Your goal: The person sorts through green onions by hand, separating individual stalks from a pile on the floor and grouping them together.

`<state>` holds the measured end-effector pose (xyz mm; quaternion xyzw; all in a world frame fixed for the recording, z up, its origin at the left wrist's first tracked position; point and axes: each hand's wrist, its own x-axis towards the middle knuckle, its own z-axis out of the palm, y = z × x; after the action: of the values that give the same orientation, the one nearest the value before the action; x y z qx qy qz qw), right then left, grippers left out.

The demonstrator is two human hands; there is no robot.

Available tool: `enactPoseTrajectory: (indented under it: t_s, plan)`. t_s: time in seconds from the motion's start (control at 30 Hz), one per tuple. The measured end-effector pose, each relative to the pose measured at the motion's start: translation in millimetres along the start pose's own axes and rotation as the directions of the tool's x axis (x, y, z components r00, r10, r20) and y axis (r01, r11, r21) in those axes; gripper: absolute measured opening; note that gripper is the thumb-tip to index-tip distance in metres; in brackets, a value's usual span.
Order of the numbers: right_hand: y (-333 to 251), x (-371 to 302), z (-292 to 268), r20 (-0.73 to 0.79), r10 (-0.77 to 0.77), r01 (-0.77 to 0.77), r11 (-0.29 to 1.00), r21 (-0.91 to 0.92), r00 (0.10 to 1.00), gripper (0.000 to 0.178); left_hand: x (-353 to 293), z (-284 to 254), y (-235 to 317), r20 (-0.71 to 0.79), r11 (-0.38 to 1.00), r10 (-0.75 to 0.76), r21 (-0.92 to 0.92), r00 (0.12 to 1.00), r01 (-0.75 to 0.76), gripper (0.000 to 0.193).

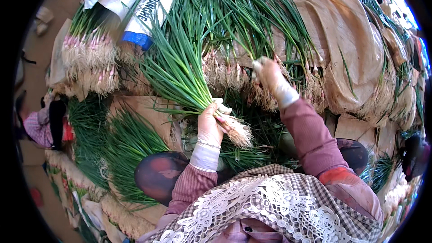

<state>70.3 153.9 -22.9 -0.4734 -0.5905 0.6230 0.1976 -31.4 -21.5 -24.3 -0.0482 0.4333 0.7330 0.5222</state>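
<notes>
My left hand is closed round the lower stalks of a thick bunch of green garlic. Its long green leaves fan up and to the left, while pale roots hang out below my fist. White coverings wrap the fingertips of both hands. Farther off and to the right, my right hand pinches the lower end of a green garlic stalk at the edge of the pile. Slight blur and the coverings partly hide that grip. Loose green garlic lies around it, pinkish bulbs and roots toward me.
A tan cloth covers the mound at the right. A white-and-blue sack lies at the far left beside rooted bundles. More greens rest on the ground by my left knee. Another person is at the left edge.
</notes>
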Motion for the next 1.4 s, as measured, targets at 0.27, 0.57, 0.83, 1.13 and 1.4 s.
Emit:
enactPoseTrajectory:
  t_s: [0.27,0.57,0.83,1.13,1.4]
  plan:
    - [50,-68,37,0.180,-0.223,0.256,0.949,-0.186,0.958,0.031,0,-1,-15,0.031,0.975,-0.174,0.143,0.984,0.168,0.022]
    - [39,-47,60,0.032,-0.330,0.291,0.778,-0.556,0.943,0.026,-5,6,-16,0.016,0.978,-0.187,0.094,0.982,0.185,0.013]
    - [31,-22,32,-0.081,-0.246,0.151,0.787,-0.598,0.966,0.028,-6,2,-12,0.215,0.968,-0.244,-0.011,0.946,0.253,0.029]
    - [-1,21,15,0.273,-0.367,0.333,0.929,0.163,0.889,0.020,-24,18,19,0.464,0.995,0.061,-0.095,0.884,-0.018,0.022]
    - [49,-78,25,0.599,-0.171,0.474,0.788,-0.394,0.782,0.039,-8,11,-6,0.040,0.969,-0.244,-0.018,0.969,0.245,0.019]
